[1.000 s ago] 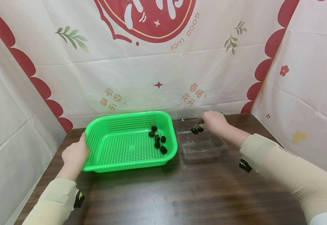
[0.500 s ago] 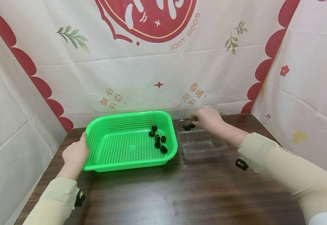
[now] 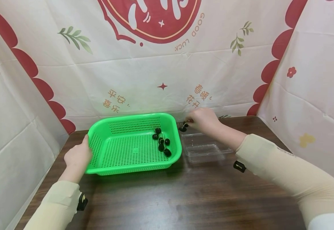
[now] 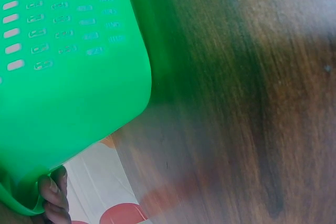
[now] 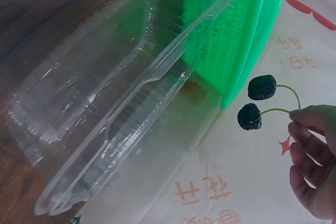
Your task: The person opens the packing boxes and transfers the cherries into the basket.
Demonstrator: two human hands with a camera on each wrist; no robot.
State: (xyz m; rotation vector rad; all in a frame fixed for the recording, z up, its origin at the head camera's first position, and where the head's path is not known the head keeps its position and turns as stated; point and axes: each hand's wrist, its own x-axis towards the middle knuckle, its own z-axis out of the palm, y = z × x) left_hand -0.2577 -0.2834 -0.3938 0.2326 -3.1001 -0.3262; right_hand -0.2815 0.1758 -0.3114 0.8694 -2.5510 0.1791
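Observation:
My left hand (image 3: 78, 155) grips the left rim of a green plastic basket (image 3: 135, 166); in the left wrist view its fingertips (image 4: 52, 190) curl over the rim. Several dark cherries (image 3: 167, 152) with stems lie at the right side of the basket floor. My right hand (image 3: 203, 121) pinches the joined stems of two dark cherries (image 5: 261, 87), which dangle in the air. It is above the back of a clear plastic box (image 3: 204, 155), close to the basket's right rim. The right wrist view shows both cherries apart from basket and box.
The open clear box, with its lid folded back, stands directly right of the basket on a dark wooden table (image 3: 167, 198). A white printed cloth (image 3: 144, 76) hangs close behind them and at both sides.
My right hand has moved left from over the clear box toward the basket's right rim, carrying the pair of cherries. The left hand and the basket have stayed put.

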